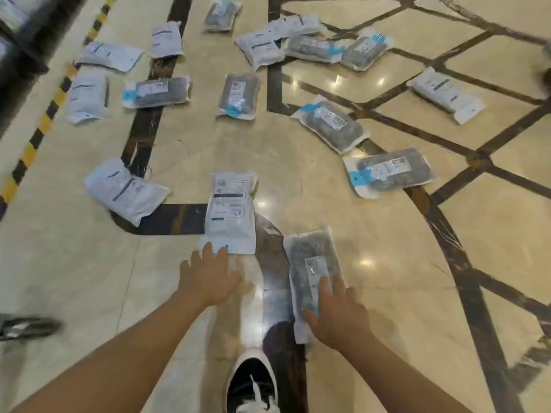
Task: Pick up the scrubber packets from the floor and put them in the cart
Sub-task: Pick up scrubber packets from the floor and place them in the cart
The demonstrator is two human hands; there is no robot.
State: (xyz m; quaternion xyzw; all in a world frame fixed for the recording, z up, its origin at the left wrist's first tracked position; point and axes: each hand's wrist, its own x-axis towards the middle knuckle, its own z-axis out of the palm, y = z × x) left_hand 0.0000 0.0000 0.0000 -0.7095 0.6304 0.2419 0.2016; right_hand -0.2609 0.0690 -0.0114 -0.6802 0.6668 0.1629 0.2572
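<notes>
Several scrubber packets lie scattered on the marble floor. Nearest me are a white-backed packet [231, 211] and a clear-fronted one showing the dark scrubber [310, 265]. My left hand [207, 277] reaches flat toward the white packet, its fingertips touching the near edge, fingers apart. My right hand [338, 315] lies on the near end of the dark packet, fingers spread over it; it rests on the floor. Other packets lie farther off, such as one at the left [125, 190] and one at the right [390, 172]. No cart is in view.
My shoe [252, 383] stands between my arms at the bottom. A yellow-black striped line [44, 122] runs along the floor at the left. Another person's dark shoe [26, 326] shows at the left edge. Dark inlay bands [465, 263] cross the beige floor.
</notes>
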